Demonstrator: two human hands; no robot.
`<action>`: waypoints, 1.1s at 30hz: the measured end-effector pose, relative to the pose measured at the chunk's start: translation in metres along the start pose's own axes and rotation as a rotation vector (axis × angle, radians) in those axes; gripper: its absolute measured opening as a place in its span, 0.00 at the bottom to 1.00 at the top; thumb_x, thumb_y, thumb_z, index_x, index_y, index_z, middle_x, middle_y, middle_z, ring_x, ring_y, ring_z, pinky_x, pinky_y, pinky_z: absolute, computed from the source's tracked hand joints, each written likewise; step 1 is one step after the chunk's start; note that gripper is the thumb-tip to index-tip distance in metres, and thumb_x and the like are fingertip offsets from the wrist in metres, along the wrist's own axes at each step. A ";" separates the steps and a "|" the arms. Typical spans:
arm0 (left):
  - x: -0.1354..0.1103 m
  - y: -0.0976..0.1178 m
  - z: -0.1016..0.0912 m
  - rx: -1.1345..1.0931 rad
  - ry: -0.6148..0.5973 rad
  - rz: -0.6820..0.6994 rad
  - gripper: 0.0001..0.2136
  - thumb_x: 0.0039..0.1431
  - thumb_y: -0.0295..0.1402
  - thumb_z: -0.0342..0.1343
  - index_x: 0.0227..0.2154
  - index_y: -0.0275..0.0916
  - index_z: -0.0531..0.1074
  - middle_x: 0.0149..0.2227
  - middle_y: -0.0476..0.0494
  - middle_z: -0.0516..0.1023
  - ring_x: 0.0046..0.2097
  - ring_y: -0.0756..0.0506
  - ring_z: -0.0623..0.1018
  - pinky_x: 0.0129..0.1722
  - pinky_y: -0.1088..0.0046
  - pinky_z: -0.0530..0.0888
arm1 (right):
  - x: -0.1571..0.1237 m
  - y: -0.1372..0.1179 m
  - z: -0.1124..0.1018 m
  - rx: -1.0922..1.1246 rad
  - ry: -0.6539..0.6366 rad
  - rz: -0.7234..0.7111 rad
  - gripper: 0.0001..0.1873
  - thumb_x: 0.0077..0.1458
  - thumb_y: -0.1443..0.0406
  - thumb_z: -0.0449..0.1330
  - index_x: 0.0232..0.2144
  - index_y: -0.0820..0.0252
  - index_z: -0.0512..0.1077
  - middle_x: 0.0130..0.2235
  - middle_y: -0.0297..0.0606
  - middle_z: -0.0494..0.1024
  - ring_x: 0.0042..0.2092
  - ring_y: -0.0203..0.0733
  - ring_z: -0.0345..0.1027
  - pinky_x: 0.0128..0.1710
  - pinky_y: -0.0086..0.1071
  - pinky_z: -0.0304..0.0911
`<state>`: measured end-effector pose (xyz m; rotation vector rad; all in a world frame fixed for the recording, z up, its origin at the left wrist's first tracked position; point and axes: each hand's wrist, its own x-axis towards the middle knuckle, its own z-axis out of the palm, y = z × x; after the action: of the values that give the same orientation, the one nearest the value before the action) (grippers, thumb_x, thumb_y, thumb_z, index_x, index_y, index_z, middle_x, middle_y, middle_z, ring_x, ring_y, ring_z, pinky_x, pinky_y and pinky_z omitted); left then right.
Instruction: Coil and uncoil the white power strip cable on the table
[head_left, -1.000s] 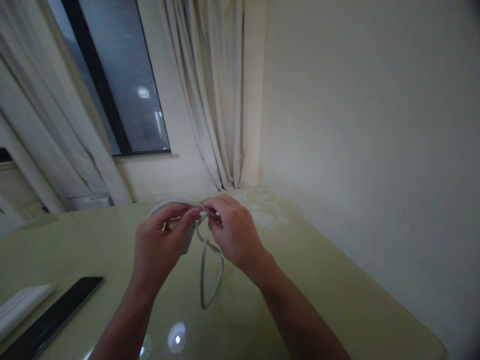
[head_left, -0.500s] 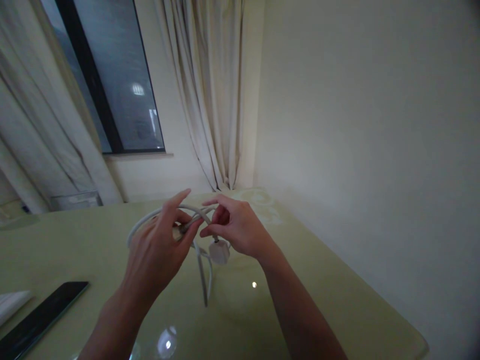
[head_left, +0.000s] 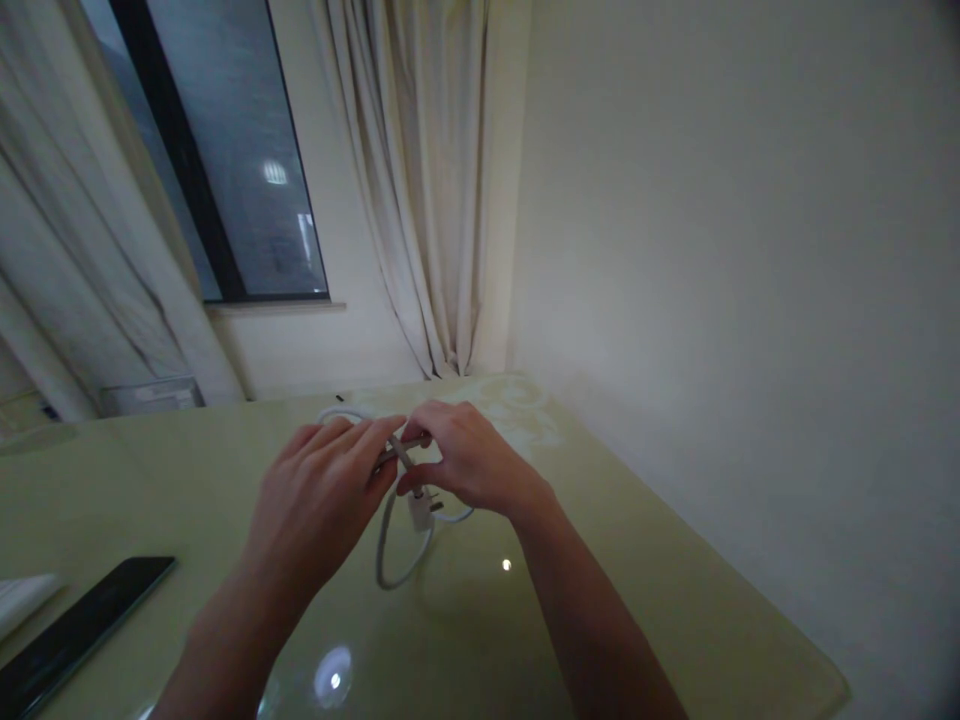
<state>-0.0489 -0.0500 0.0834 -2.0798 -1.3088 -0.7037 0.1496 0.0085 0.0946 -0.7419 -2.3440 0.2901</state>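
Observation:
A white power cable point(head_left: 384, 560) is bunched between my two hands above the table, with one loop hanging below them. My left hand point(head_left: 326, 490) is closed on the cable strands, its back toward me, so its fingertips are partly hidden. Facing it, my right hand point(head_left: 469, 455) pinches the cable between thumb and fingers. Just under my right thumb hangs the white plug point(head_left: 421, 512), its metal prongs pointing right. Another bend of the cable shows behind my left hand.
The pale green glossy table point(head_left: 600, 620) runs up to the wall point(head_left: 712, 250) on the right. At the lower left lie a black flat device point(head_left: 82, 635) and a white object point(head_left: 22, 603). Curtains point(head_left: 427, 200) and a window point(head_left: 240, 150) stand beyond the table.
My left hand has rolled over and its fingers have closed down on the cable. The plug has turned so its prongs show, and the hanging loop has swung wider.

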 end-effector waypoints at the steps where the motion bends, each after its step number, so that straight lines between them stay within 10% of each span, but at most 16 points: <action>1: 0.000 -0.003 0.000 0.004 0.008 -0.004 0.14 0.68 0.32 0.54 0.52 0.43 0.78 0.41 0.39 0.86 0.44 0.34 0.84 0.48 0.55 0.72 | 0.001 0.000 0.002 -0.010 -0.010 0.017 0.16 0.56 0.60 0.76 0.40 0.60 0.76 0.41 0.36 0.79 0.42 0.41 0.72 0.43 0.35 0.62; 8: -0.002 -0.006 0.002 -0.001 0.001 -0.135 0.14 0.67 0.33 0.55 0.52 0.38 0.77 0.41 0.35 0.86 0.43 0.32 0.84 0.45 0.56 0.75 | 0.003 -0.004 0.010 -0.105 0.033 0.134 0.14 0.62 0.56 0.72 0.42 0.56 0.75 0.32 0.32 0.79 0.34 0.39 0.69 0.33 0.32 0.49; 21: 0.001 -0.014 -0.008 -0.243 0.032 -0.165 0.16 0.68 0.36 0.54 0.55 0.42 0.77 0.42 0.39 0.85 0.44 0.36 0.83 0.47 0.57 0.76 | 0.000 0.002 0.002 0.401 0.050 0.050 0.13 0.61 0.57 0.72 0.43 0.58 0.78 0.32 0.29 0.77 0.33 0.35 0.67 0.37 0.30 0.61; 33: 0.001 -0.008 0.000 -0.441 -0.079 -0.203 0.19 0.71 0.34 0.49 0.59 0.42 0.77 0.46 0.40 0.87 0.45 0.38 0.86 0.44 0.63 0.79 | 0.000 0.005 0.004 0.160 0.065 -0.010 0.13 0.59 0.70 0.67 0.47 0.58 0.76 0.34 0.30 0.75 0.35 0.37 0.67 0.38 0.31 0.61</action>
<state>-0.0561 -0.0466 0.0853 -2.3548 -1.5323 -1.0903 0.1493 0.0124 0.0893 -0.6517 -2.2330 0.4371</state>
